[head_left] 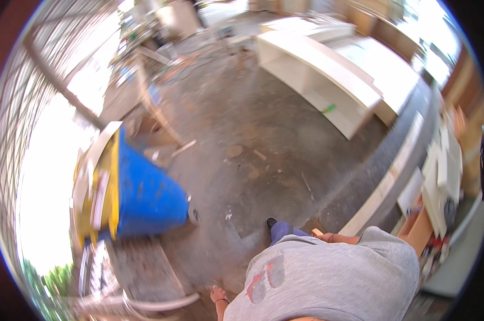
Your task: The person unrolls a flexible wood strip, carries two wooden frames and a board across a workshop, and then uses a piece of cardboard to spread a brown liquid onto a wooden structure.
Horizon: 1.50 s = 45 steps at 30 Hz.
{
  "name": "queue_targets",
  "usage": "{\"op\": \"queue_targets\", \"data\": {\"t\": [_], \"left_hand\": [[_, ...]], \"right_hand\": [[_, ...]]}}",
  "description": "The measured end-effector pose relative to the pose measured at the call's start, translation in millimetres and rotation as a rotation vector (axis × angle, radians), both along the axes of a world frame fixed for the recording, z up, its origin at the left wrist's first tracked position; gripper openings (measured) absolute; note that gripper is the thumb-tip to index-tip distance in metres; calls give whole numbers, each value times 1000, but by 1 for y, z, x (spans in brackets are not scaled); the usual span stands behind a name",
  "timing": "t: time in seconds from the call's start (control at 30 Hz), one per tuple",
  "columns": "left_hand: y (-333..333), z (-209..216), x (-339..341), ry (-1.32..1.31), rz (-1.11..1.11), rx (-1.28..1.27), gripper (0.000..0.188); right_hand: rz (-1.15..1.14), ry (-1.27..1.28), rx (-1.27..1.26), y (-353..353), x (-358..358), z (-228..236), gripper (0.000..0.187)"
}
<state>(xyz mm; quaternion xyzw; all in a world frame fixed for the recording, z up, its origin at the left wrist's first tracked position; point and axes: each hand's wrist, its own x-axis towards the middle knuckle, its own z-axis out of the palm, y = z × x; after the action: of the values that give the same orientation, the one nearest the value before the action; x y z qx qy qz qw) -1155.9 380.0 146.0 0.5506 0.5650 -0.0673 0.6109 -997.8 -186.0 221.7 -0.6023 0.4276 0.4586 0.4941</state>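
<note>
My left hand (218,294) hangs low beside my body, with a dark band at its wrist. Its fingers look bent, but blur hides how far, and I see nothing held in it. On the other side, my right hand (325,236) is close to my front at waist height, partly hidden by my grey shirt (333,278). Its fingers are too small and smeared to read. A blue wheeled bin (148,190) lies nearest the left hand, ahead and to the left. One dark shoe (271,222) shows on the concrete floor (242,187).
Boards and scraps stick out of the bin's yellow rim (115,184). A white open cabinet carcass (316,75) lies ahead right. A long pale board (386,179) runs along the right, near stacked panels (439,176). Scrap wood (159,115) and debris litter the left.
</note>
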Motion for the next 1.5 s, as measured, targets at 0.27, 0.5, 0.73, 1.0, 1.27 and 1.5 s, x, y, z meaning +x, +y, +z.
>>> {"op": "queue_targets", "data": {"t": [0.27, 0.5, 0.73, 1.0, 1.27, 1.5], "left_hand": [[4, 10, 213, 115, -824, 190, 33], [-24, -5, 371, 171, -1279, 156, 36], [-37, -17, 516, 121, -1163, 20, 40], [-96, -35, 594, 182, -1494, 67, 40], [-181, 7, 629, 277, -2065, 431, 37], [-339, 83, 602, 199, -1970, 388, 36]], "right_hand": [[32, -473, -218, 29, 33, -50, 70], [-135, -519, -225, 36, 61, -19, 76], [-538, -251, -366, 61, -1, -50, 74], [-830, 246, -524, 126, -74, -68, 87], [-1147, 209, -153, 102, -101, -38, 76], [-1634, 106, -272, -19, -182, -20, 71]]}}
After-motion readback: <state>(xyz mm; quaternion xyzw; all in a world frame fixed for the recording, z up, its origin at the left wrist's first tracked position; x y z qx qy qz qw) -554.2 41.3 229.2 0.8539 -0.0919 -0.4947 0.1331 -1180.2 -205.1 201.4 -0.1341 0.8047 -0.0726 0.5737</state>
